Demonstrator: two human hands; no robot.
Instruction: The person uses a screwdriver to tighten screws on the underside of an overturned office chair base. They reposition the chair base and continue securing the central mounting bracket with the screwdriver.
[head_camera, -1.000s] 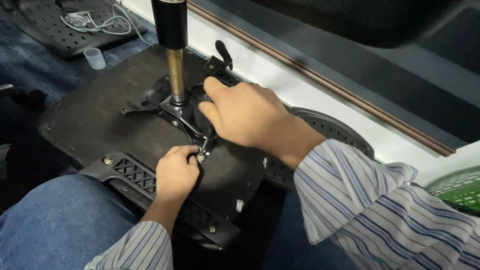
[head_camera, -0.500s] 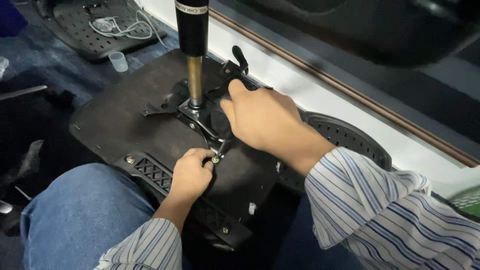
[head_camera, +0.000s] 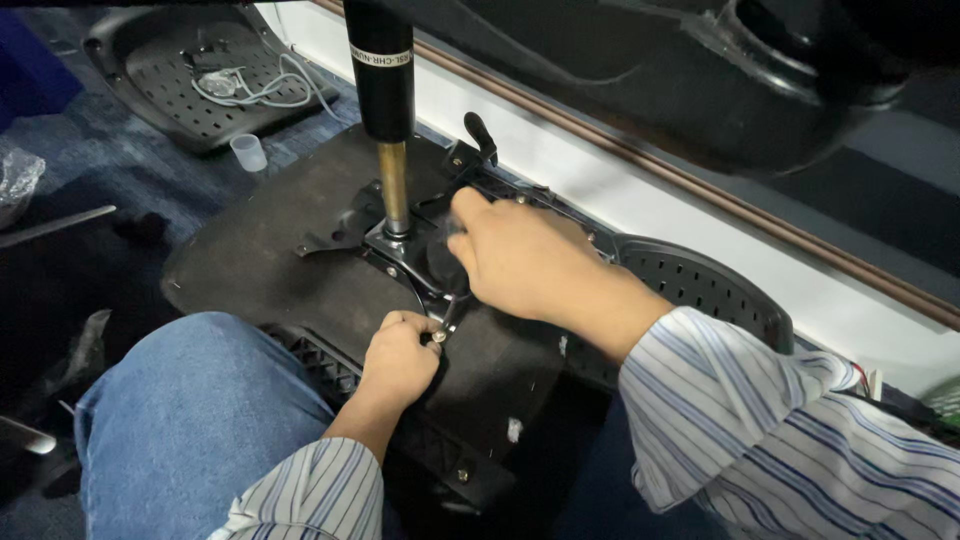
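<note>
An upturned office chair seat lies in front of me, its black metal mechanism plate bolted to the underside. A black and brass gas lift cylinder stands up from the plate. My left hand pinches a small silver bolt at the plate's near corner. My right hand rests over the plate beside the cylinder, gripping its black body. A black lever sticks out behind my right hand.
A black perforated chair part with white cable lies at the back left, a small clear plastic cup beside it. A black armrest sits to the right. My blue-jeaned knee is at lower left. A white wall base runs behind.
The view has shifted, so everything sits further right and lower. Both hands keep their hold on the bolt and the plate. My knee now covers more of the near armrest.
</note>
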